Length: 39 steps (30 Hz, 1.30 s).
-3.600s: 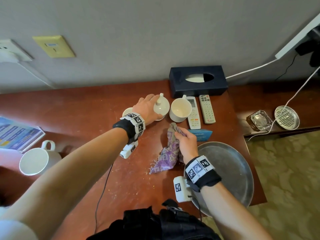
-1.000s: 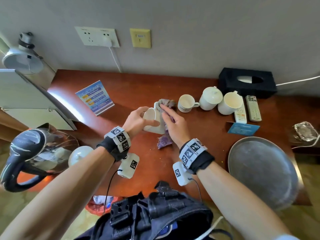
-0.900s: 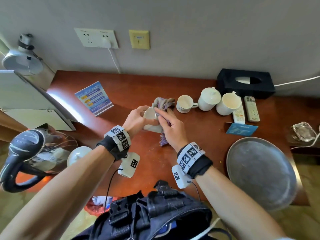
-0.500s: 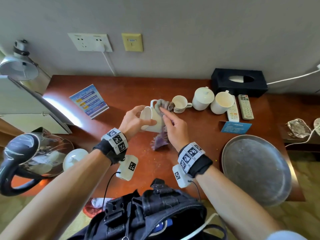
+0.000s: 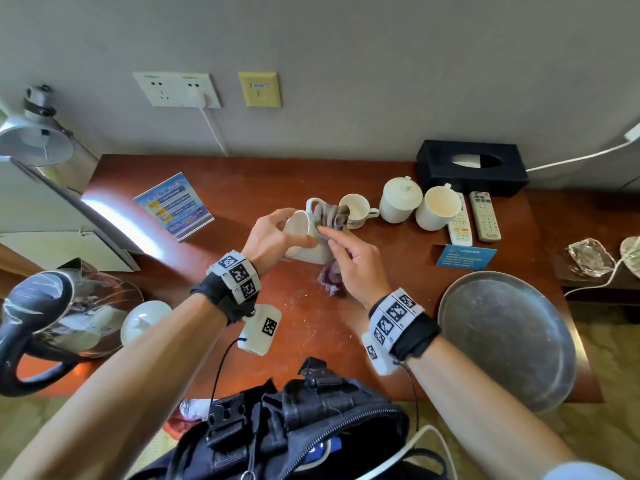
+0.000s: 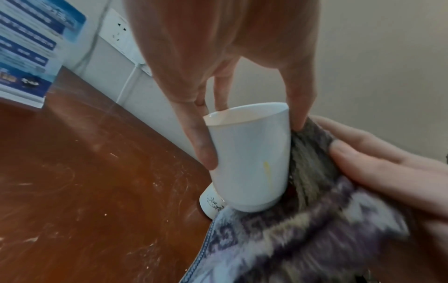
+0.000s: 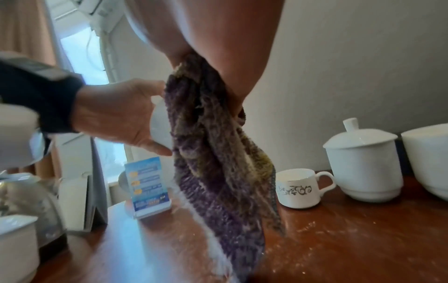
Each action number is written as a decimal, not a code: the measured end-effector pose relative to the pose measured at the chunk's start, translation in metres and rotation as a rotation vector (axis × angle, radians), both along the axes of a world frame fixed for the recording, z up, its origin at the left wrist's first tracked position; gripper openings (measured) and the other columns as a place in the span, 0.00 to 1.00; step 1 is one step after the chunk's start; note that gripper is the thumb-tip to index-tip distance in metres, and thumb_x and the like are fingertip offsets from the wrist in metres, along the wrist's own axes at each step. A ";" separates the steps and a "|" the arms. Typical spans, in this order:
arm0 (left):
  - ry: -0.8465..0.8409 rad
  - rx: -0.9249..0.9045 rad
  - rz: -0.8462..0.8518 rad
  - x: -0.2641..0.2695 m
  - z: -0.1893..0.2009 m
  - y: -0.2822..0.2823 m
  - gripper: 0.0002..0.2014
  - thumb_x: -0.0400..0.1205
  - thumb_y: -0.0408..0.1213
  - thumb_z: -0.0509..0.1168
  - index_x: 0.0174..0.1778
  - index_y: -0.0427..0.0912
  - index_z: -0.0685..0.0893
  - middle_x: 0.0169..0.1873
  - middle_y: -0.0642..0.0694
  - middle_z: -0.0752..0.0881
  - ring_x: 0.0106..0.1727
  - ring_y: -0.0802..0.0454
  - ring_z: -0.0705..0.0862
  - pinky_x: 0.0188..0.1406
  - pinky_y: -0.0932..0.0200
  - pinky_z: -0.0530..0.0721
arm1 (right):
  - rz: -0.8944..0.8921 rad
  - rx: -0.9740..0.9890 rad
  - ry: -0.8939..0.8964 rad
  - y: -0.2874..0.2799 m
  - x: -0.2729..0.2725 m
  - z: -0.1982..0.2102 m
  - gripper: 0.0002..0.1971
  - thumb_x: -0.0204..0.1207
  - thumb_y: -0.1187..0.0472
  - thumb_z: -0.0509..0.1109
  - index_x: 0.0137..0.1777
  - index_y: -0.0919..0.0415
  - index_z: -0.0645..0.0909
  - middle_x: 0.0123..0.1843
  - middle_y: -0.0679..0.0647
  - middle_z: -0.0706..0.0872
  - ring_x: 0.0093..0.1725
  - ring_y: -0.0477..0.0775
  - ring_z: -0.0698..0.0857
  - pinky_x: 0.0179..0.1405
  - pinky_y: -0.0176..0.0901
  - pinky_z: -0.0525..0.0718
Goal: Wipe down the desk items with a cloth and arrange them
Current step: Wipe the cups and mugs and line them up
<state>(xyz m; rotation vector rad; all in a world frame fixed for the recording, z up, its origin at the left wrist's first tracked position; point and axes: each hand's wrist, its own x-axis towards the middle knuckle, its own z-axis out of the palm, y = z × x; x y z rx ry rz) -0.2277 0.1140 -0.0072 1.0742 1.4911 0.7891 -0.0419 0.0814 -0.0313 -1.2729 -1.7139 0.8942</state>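
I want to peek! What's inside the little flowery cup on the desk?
The little flowery cup looks empty near its white rim; its bottom is hidden by its own wall, and the purple cloth hangs beside it.

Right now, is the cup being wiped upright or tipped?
Tipped. The left hand holds the cup off the desk, mouth turned toward the person, handle up, while the right hand presses the cloth against it.

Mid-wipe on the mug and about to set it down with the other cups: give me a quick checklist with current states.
1. Left hand grips mug: ok.
2. Right hand presses cloth against mug: ok.
3. Mug wiped clean: not ok, a yellow streak shows on its side.
4. Mug off the desk: ok, held tilted above it.
5. Free spot left of small cup: ok.
6. Mug inside clean: cannot tell.
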 end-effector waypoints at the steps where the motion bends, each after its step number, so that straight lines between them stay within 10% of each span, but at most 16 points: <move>1: -0.009 -0.005 0.007 -0.001 0.001 0.002 0.39 0.65 0.35 0.83 0.75 0.43 0.79 0.60 0.42 0.86 0.56 0.44 0.88 0.36 0.54 0.88 | 0.035 0.024 -0.008 -0.003 0.003 -0.003 0.16 0.86 0.65 0.63 0.70 0.56 0.84 0.67 0.45 0.85 0.61 0.39 0.84 0.62 0.38 0.85; 6: -0.027 -0.034 -0.042 0.007 0.002 0.002 0.40 0.68 0.33 0.82 0.78 0.42 0.76 0.62 0.41 0.86 0.57 0.45 0.87 0.42 0.49 0.92 | -0.038 -0.151 0.144 0.008 -0.003 0.008 0.19 0.88 0.64 0.60 0.76 0.54 0.78 0.72 0.40 0.78 0.70 0.26 0.74 0.74 0.33 0.74; 10: -0.064 -0.056 -0.014 0.010 0.004 0.003 0.36 0.65 0.37 0.82 0.72 0.44 0.81 0.59 0.40 0.87 0.57 0.39 0.89 0.48 0.39 0.92 | 0.014 -0.534 0.566 0.022 -0.002 0.019 0.43 0.67 0.71 0.63 0.86 0.51 0.62 0.82 0.50 0.70 0.79 0.49 0.71 0.80 0.50 0.70; 14: -0.088 -0.087 0.001 0.008 0.008 0.005 0.39 0.62 0.43 0.81 0.72 0.43 0.82 0.59 0.40 0.88 0.54 0.39 0.91 0.48 0.38 0.92 | 0.084 -0.457 0.246 0.025 0.011 0.025 0.41 0.79 0.74 0.64 0.88 0.49 0.52 0.87 0.50 0.61 0.84 0.48 0.63 0.84 0.49 0.63; 17: -0.115 -0.085 0.011 0.008 0.010 0.005 0.38 0.64 0.43 0.81 0.72 0.42 0.81 0.59 0.38 0.88 0.54 0.40 0.91 0.48 0.39 0.92 | 0.024 -0.342 0.098 0.025 0.014 0.019 0.29 0.84 0.62 0.66 0.84 0.48 0.64 0.83 0.53 0.67 0.81 0.49 0.67 0.81 0.45 0.64; 26: -0.104 -0.109 -0.146 0.011 0.009 -0.013 0.45 0.63 0.37 0.78 0.79 0.48 0.71 0.64 0.40 0.82 0.61 0.42 0.86 0.50 0.45 0.92 | -0.085 -0.373 0.284 0.023 -0.007 0.006 0.16 0.85 0.50 0.61 0.71 0.42 0.77 0.76 0.48 0.76 0.76 0.47 0.74 0.81 0.56 0.70; 30: -0.113 -0.116 -0.172 0.009 0.012 -0.015 0.40 0.69 0.25 0.78 0.77 0.50 0.73 0.61 0.38 0.83 0.60 0.39 0.87 0.54 0.38 0.90 | -0.075 -0.304 0.289 0.023 -0.007 0.008 0.25 0.85 0.62 0.57 0.80 0.41 0.71 0.80 0.46 0.72 0.79 0.42 0.71 0.82 0.51 0.68; 39: -0.147 -0.059 -0.128 0.014 0.017 -0.019 0.34 0.70 0.24 0.79 0.72 0.46 0.79 0.52 0.39 0.86 0.50 0.40 0.91 0.48 0.40 0.92 | -0.123 -0.037 0.056 0.015 -0.008 0.012 0.19 0.90 0.52 0.56 0.77 0.51 0.75 0.78 0.49 0.77 0.76 0.45 0.74 0.76 0.39 0.71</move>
